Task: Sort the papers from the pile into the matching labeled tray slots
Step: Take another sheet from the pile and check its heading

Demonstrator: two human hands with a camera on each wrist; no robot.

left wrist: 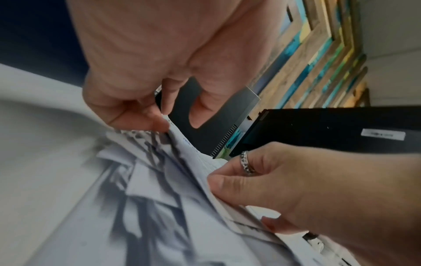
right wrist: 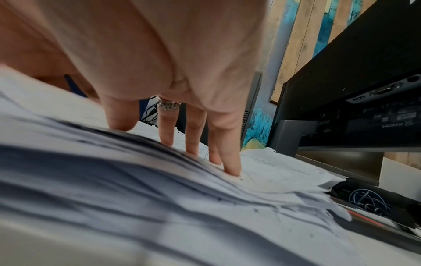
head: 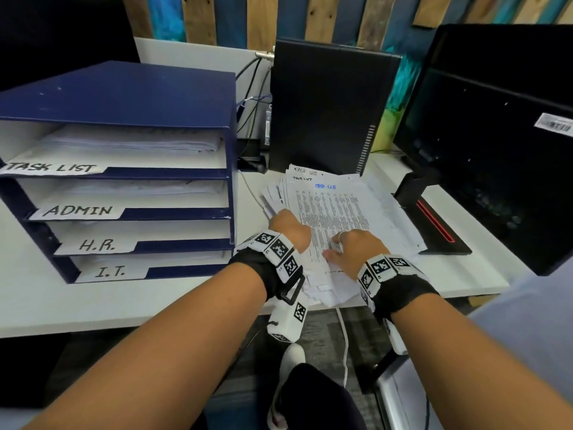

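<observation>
A loose pile of printed papers lies on the white desk, right of a blue tray. Its four slots are labelled TASK LIST, ADMIN, H.R. and I.T., each holding some sheets. The top sheet has a blue heading that is too blurred to read. My left hand pinches that sheet's left edge between thumb and fingers. My right hand, wearing a ring, presses straight fingers down on the pile's near part.
A black computer tower stands right behind the pile. At the right is a black monitor, its red-striped stand base touching the papers. Cables run between tray and tower. The pile overhangs the desk's front edge.
</observation>
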